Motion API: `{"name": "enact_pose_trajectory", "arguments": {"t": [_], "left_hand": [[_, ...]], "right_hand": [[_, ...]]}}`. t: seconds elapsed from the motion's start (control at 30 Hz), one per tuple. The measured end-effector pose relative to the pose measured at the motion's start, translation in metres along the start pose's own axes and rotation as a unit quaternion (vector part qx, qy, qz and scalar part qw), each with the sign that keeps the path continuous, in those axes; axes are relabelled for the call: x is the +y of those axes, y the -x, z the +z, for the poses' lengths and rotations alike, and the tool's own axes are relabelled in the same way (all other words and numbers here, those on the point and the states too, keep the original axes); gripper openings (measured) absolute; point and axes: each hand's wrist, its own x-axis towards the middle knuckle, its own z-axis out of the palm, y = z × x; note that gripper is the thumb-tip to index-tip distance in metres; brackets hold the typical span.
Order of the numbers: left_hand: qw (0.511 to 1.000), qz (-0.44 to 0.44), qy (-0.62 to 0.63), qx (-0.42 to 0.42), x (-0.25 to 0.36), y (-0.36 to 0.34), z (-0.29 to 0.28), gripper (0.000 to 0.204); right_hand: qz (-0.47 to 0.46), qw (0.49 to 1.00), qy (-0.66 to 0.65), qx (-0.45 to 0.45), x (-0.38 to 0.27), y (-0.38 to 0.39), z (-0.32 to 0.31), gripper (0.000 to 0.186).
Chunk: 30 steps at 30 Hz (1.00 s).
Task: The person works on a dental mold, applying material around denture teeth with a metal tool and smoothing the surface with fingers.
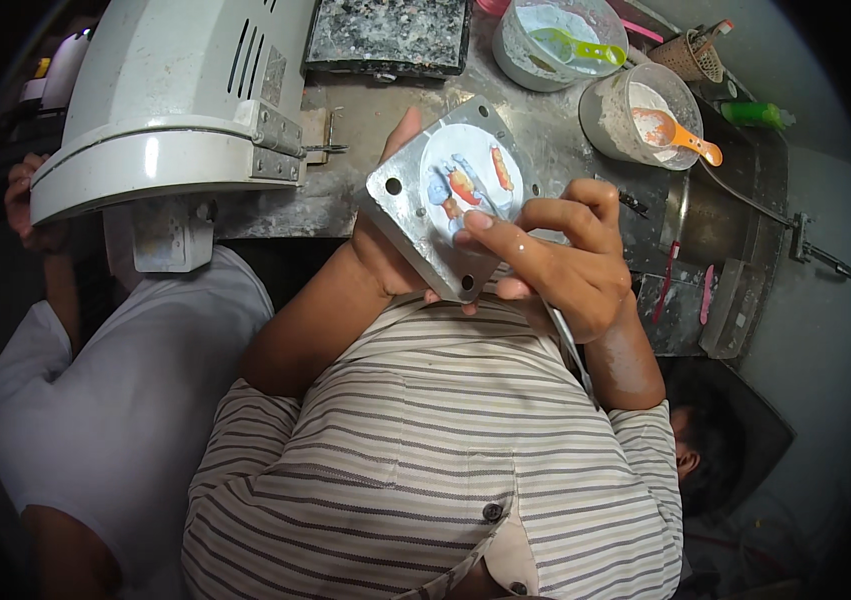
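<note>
Shirt [365, 420], hands [575, 260] at metal block [405, 170]

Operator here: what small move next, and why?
I'd likely try one light stroke of the slim metal tool on the white disc beside its central red-orange piece: the right hand holds the tool at the disc, while the left hand supports the square metal block.

You get a fairly bright centre, a sharp glint on the machine [170, 110], bent edges and black corners.
</note>
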Motion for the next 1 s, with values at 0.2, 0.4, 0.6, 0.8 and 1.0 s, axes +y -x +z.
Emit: {"name": "enact_pose_trajectory", "arguments": {"t": [0.2,0.4,0.6,0.8,1.0], "left_hand": [[0.999,-0.030,-0.008,-0.011,0.000,0.000,0.005,0.092],[0.996,-0.039,0.014,-0.076,0.001,0.000,0.000,0.094],[0.999,-0.016,-0.029,0.005,0.002,0.001,0.018,0.093],[0.996,-0.012,0.034,-0.082,0.006,0.001,0.011,0.097],[0.999,0.046,-0.003,-0.002,0.002,-0.001,0.032,0.099]], "right_hand": [[0.026,1.000,-0.012,0.008,0.000,-0.001,0.003,0.044],[0.053,0.998,-0.015,0.008,-0.002,0.001,-0.004,0.042],[0.110,0.986,-0.098,0.075,0.002,0.001,-0.016,0.039],[0.164,0.962,-0.204,0.084,-0.004,0.008,-0.015,0.031],[0.164,0.960,-0.215,0.069,-0.007,0.008,-0.013,0.023]]}}
